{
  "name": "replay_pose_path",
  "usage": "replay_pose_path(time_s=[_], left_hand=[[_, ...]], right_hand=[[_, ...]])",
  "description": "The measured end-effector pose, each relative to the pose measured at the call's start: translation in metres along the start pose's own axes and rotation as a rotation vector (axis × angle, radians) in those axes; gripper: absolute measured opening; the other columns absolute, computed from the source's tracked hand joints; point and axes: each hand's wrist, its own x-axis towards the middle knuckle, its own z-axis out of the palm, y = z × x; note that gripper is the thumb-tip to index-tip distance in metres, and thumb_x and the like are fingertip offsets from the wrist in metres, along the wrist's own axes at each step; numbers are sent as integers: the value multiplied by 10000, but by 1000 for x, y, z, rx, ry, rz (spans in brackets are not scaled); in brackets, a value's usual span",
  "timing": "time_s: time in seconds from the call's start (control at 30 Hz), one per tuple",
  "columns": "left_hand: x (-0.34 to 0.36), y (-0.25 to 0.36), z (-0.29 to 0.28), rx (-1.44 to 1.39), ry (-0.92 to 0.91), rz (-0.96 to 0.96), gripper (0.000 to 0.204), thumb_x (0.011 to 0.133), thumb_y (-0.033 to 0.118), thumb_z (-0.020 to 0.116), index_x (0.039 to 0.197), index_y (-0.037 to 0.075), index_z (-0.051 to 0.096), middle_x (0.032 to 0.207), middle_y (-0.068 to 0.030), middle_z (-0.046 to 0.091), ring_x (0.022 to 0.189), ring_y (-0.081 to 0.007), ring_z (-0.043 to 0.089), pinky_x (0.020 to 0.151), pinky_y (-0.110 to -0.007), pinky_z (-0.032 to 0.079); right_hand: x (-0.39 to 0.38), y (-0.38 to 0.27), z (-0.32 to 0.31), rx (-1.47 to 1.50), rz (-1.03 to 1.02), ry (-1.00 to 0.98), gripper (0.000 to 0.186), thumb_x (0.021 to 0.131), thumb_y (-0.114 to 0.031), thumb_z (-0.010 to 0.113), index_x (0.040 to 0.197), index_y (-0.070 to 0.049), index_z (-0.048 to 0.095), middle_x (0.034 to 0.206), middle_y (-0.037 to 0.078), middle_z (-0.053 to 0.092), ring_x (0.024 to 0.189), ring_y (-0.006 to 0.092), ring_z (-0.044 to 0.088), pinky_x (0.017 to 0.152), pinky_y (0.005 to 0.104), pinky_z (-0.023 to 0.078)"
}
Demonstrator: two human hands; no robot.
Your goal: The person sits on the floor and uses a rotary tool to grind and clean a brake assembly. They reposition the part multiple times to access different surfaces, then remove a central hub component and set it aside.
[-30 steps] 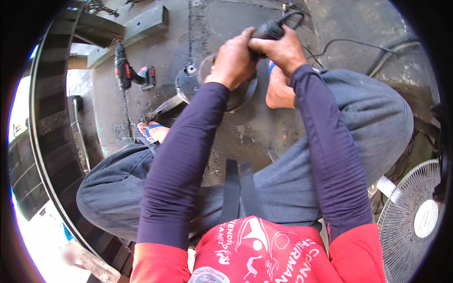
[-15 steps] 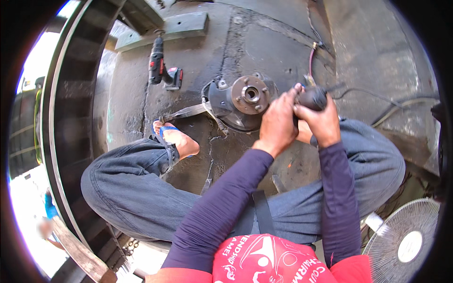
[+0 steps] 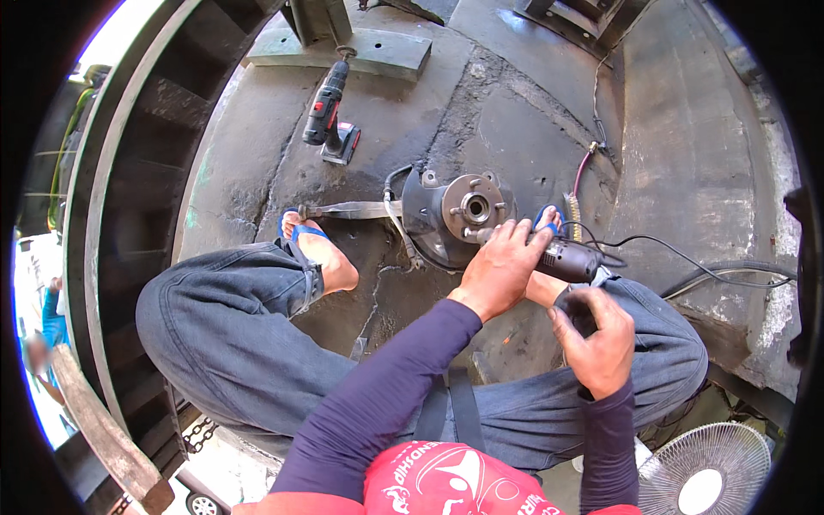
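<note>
Head view: the left hand (image 3: 502,268) grips the front of a corded die grinder (image 3: 562,257), its tip at the wheel hub (image 3: 470,209) on the floor. The right hand (image 3: 601,339), which gripped the tool half a second ago, has dropped back, loosely curled, holding nothing visible.

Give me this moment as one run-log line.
left hand: grips corded grinder at wheel hub | right hand: off tool, beside its rear | cordless drill: on floor, untouched

Dark purple long sleeves, red printed shirt, blue jeans, blue flip-flops
</note>
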Motion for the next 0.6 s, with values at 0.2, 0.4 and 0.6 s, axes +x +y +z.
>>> replay_pose_path(time_s=[0.2, 0.4, 0.6], left_hand=[[20, 24, -15, 258, 46, 198, 517, 891, 58, 631, 1384, -64, 536, 1397, -250, 586, 1318, -396, 576, 1147, -443, 456], [11, -19, -33, -110, 576, -122, 431, 862, 81, 704, 1275, -23, 640, 1213, -262, 687, 1179, -391, 670, 1042, -415, 519], [-67, -201, -54, -1245, 1042, -1436, 646, 924, 225, 705, 1447, -88, 489, 1416, -321, 568, 1191, -434, 643, 1015, -519, 528]], right_hand=[[66, 16, -15, -618, -36, -323, 948, 714, -176, 852, 1535, -7, 408, 1259, 241, 678, 1164, 423, 661, 984, 499, 534], [101, 29, -19, -501, 50, -271, 648, 743, -220, 765, 1363, -115, 608, 1125, 228, 740, 1065, 420, 711, 936, 508, 556], [103, 29, -54, -116, 2, -86, 609, 733, -277, 835, 1266, -50, 648, 1057, 183, 747, 980, 325, 734, 887, 429, 556]])
